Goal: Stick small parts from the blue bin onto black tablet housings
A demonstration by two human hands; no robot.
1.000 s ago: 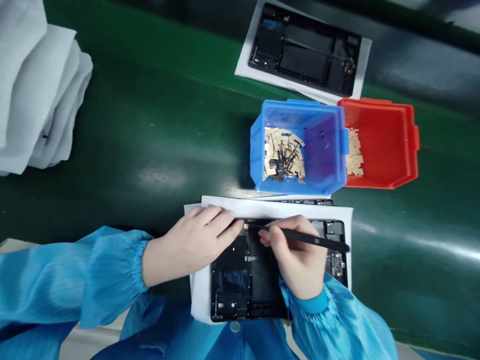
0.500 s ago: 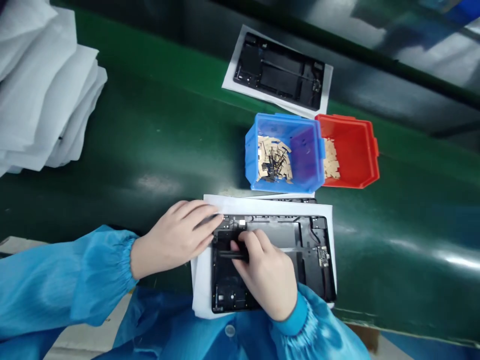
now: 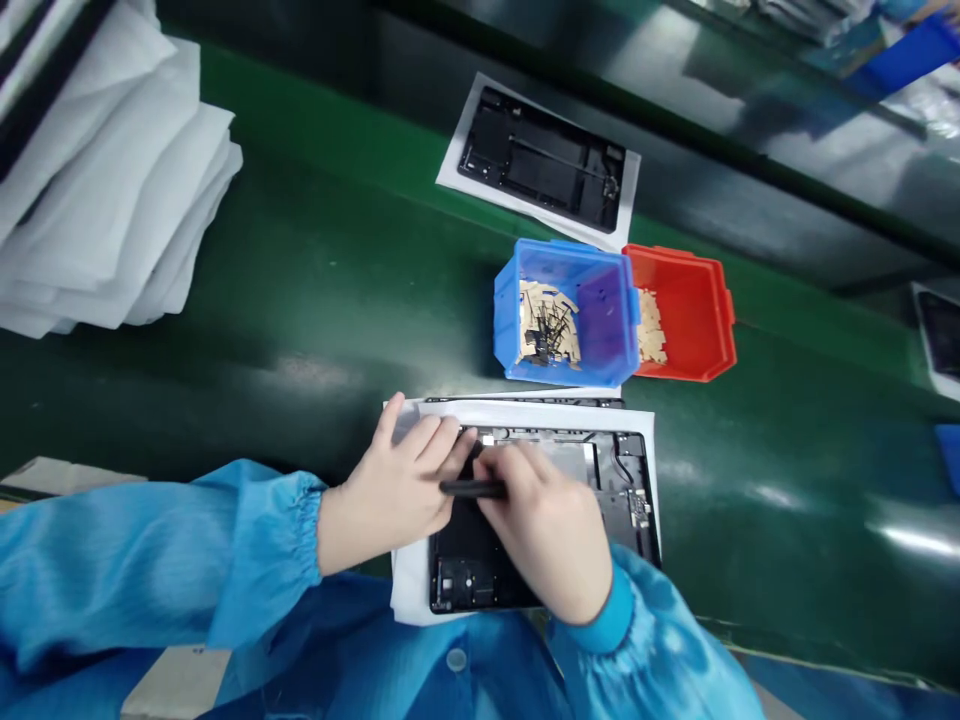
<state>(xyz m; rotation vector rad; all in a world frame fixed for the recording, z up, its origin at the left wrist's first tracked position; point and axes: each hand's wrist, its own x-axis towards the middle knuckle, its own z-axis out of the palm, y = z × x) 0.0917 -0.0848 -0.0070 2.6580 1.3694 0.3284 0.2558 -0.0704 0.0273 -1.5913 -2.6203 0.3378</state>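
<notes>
A black tablet housing [image 3: 480, 585] with its inner parts showing lies on white foam sheets [image 3: 411, 585] at the front of the bench. My right hand [image 3: 551, 525] is closed over its middle, gripping slim black tweezers [image 3: 472, 489] whose one end points left. The tweezers' other end is hidden by my fingers. At the housing's upper left corner rests my left hand [image 3: 409, 485], its little finger spread away and the other fingers bent onto the edge. Its thumb is mostly hidden. The fingertips of both hands are close together.
Behind the housing stand a blue bin [image 3: 570, 310] with beige pieces and thin black strips, and a red bin [image 3: 690, 315] with beige pieces. Another tablet housing [image 3: 540, 160] lies on foam farther back. A stack of white foam sheets [image 3: 112, 190] is at the left.
My left hand has moved right onto the corner, its fingers now more bent and the little finger raised. My right hand has shifted slightly, still gripping the tweezers. The camera view has shifted.
</notes>
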